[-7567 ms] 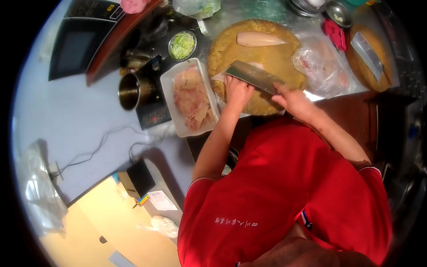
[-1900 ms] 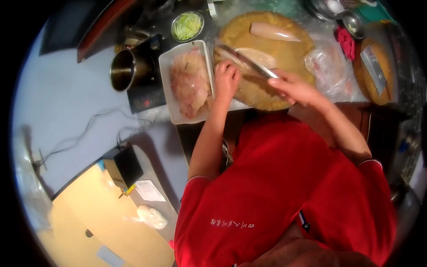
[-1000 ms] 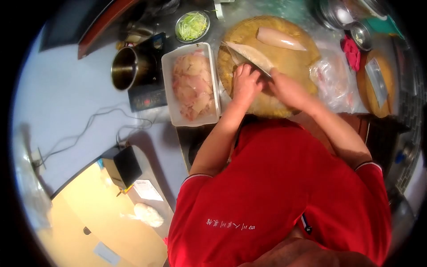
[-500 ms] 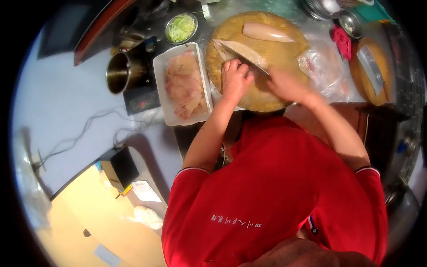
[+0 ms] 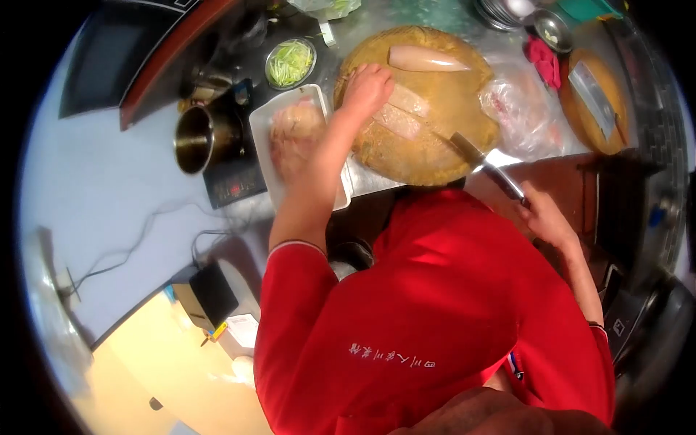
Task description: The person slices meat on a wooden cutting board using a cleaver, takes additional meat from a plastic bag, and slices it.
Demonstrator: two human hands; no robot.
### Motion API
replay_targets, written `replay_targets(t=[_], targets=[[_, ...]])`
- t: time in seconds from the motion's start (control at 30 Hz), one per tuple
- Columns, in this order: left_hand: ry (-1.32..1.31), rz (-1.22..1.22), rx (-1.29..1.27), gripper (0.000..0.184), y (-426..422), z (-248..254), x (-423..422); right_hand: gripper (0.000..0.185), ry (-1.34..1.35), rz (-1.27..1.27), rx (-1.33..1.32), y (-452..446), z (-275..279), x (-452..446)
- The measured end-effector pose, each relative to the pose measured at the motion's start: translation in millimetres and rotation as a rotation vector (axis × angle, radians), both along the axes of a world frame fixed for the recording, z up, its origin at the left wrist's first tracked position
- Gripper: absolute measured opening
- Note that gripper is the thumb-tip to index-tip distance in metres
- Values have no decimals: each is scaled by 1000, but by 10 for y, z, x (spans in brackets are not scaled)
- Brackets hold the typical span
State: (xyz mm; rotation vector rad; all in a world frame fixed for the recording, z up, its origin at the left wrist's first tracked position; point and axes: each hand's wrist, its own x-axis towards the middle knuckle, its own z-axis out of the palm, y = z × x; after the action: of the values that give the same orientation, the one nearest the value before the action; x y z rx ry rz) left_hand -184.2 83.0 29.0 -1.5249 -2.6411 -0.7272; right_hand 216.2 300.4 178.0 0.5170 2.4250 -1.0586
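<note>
On the round wooden chopping board (image 5: 435, 156), a pale fish fillet (image 5: 406, 107) lies split lengthwise into two strips. My left hand (image 5: 368, 88) covers the fillet's far left end, fingers bent together over it. Away to the right, my right hand (image 5: 544, 212) grips the handle of a knife (image 5: 473, 149); its blade tip is over the board's near right edge. A second, whole fillet (image 5: 428, 59) rests at the back of the board. Left of the board, a white plastic box (image 5: 259, 145) holds pinkish flesh pieces, partly hidden by my left forearm.
A bowl of shredded greens (image 5: 291, 63) stands behind the box, and a metal pot (image 5: 194, 140) to its left. Right of the board lie a clear plastic bag (image 5: 525, 119), a pink cloth (image 5: 543, 62) and a smaller board (image 5: 616, 130) with another knife (image 5: 593, 98).
The knife has left the fillet and moved right and nearer my body with my right hand. My left hand has shifted up and left to the fillet's end. The two strips now show.
</note>
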Motion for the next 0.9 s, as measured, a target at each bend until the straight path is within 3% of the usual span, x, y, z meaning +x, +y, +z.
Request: replay_targets(t=[0.2,0.33,0.43,0.7,0.9], targets=[[-72,-29,-161,20,-85,-101,50,18,123,-40,-163,-496,-103,-215],[-88,1,-153,20,-338,-120,322,20,162,-19,-85,-615,-200,-355],[-129,133,-172,19,-552,63,656,22,93,-181,-41,-655,-50,-406],[-269,331,106,15,-931,-4,769,27,30,-349,-191,-898,-125,-666],[-276,195,153,23,-1210,193,977,28,94,-222,-110,-1123,-233,-899]])
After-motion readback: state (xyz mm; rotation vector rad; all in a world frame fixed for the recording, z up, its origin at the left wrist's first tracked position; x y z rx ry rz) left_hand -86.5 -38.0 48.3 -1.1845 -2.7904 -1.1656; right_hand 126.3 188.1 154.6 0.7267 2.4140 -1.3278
